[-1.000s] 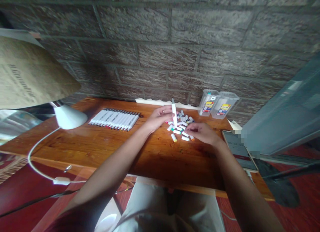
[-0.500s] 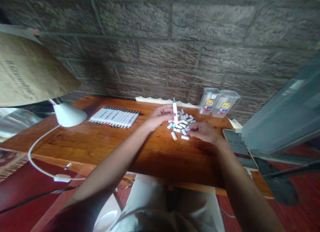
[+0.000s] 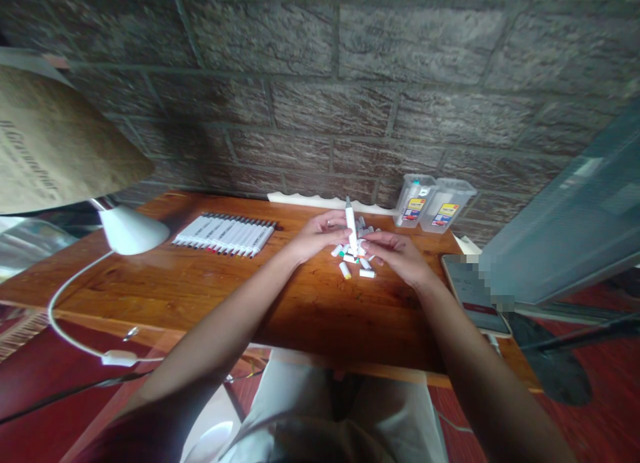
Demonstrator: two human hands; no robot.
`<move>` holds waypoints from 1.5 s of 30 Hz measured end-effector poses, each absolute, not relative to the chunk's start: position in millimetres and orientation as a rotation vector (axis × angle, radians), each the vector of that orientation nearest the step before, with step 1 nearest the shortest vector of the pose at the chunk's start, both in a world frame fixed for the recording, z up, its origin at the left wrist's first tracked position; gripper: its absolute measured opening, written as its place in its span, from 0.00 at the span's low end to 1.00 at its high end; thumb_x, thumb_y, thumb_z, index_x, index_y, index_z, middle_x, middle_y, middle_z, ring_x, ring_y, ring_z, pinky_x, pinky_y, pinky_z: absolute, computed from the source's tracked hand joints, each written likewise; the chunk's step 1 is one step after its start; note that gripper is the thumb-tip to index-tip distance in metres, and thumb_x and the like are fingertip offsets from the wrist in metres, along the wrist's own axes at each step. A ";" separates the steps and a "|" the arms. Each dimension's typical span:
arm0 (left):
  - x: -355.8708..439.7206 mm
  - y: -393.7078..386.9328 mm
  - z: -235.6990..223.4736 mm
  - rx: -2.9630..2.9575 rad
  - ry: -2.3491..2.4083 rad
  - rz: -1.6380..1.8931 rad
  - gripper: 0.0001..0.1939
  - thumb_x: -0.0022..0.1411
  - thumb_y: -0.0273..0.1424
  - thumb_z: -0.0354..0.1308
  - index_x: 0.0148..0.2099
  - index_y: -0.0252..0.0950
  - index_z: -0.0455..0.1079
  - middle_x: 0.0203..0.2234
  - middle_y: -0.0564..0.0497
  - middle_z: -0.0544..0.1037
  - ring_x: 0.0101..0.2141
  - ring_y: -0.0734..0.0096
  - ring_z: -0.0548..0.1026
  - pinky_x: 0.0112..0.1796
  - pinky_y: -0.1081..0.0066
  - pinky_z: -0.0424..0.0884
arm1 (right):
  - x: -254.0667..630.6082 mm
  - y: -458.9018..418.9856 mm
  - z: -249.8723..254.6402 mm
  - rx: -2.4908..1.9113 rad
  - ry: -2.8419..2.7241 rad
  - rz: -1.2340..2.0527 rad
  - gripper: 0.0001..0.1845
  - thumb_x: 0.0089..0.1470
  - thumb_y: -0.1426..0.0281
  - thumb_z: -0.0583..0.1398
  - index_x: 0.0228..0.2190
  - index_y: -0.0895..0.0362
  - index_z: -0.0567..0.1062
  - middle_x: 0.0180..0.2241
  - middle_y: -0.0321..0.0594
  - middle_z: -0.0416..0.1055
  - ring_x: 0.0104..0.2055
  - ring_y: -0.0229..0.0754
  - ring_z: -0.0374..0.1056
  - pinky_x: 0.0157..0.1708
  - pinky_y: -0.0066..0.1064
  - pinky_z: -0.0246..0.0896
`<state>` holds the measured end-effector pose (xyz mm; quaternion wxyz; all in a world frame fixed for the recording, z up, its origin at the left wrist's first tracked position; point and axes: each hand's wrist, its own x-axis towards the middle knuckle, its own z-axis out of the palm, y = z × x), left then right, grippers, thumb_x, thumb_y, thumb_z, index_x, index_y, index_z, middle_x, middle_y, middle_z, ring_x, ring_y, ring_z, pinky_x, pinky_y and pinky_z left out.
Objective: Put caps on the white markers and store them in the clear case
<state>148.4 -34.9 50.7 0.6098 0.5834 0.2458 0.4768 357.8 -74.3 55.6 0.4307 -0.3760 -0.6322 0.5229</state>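
Upright in my left hand (image 3: 323, 233) is a white marker (image 3: 351, 226), its grey end up, gripped between thumb and fingers. My right hand (image 3: 397, 253) is closed close to the marker's lower end, pinching a small white marker cap (image 3: 362, 248) with a hint of orange. Whether cap and marker touch I cannot tell. Beneath and around both hands lies a loose pile of white caps with coloured ends; a yellow-ended cap (image 3: 345, 270) and a plain-looking cap (image 3: 368, 274) lie nearest me. My fingers hide part of the pile.
A row of white markers (image 3: 225, 235) lies to the left on the wooden desk (image 3: 310, 316). Beside it stands a lamp (image 3: 133, 230) with a cord. Two clear plastic containers (image 3: 443, 210) stand at the back right, and a tablet (image 3: 475, 293) lies at the right edge.
My right hand has picked a cap from the pile's right side and moved left with it to the marker's lower end. My left hand keeps holding the marker upright.
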 end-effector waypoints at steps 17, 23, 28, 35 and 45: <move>148.5 -35.5 51.9 1.356 0.582 1.107 0.26 0.49 0.32 0.71 0.51 0.34 0.72 0.41 0.45 0.80 0.36 0.67 0.78 0.40 0.66 0.75 | 354.3 -78.3 60.3 -0.951 -1.593 1.332 0.18 0.44 0.57 0.68 0.36 0.55 0.81 0.30 0.36 0.76 0.25 0.34 0.64 0.24 0.27 0.59; 148.2 -37.0 52.3 1.478 0.588 1.084 0.23 0.49 0.31 0.71 0.49 0.33 0.74 0.39 0.46 0.80 0.37 0.69 0.78 0.41 0.70 0.72 | 357.0 -73.7 56.5 -0.972 -1.526 1.242 0.18 0.44 0.57 0.69 0.36 0.54 0.80 0.33 0.38 0.77 0.30 0.37 0.68 0.26 0.27 0.58; 150.3 -41.3 51.2 1.598 0.580 0.959 0.18 0.49 0.32 0.71 0.44 0.32 0.76 0.39 0.45 0.80 0.38 0.68 0.78 0.42 0.69 0.72 | 362.9 -63.1 51.9 -0.985 -1.287 1.100 0.21 0.43 0.55 0.69 0.37 0.54 0.79 0.28 0.36 0.75 0.23 0.33 0.61 0.21 0.26 0.51; 151.8 -45.4 50.2 1.654 0.536 0.825 0.17 0.50 0.32 0.70 0.43 0.33 0.77 0.39 0.45 0.81 0.38 0.67 0.78 0.43 0.68 0.73 | 364.8 -60.3 55.4 -0.908 -1.108 1.075 0.21 0.42 0.55 0.69 0.35 0.54 0.78 0.23 0.32 0.68 0.20 0.30 0.55 0.20 0.25 0.49; 150.8 -40.8 42.7 1.711 0.527 0.807 0.18 0.51 0.33 0.70 0.45 0.34 0.78 0.40 0.44 0.82 0.39 0.65 0.79 0.43 0.67 0.74 | 366.0 -59.4 57.0 -0.909 -1.069 1.046 0.20 0.42 0.54 0.69 0.34 0.54 0.77 0.25 0.32 0.69 0.20 0.30 0.53 0.19 0.26 0.45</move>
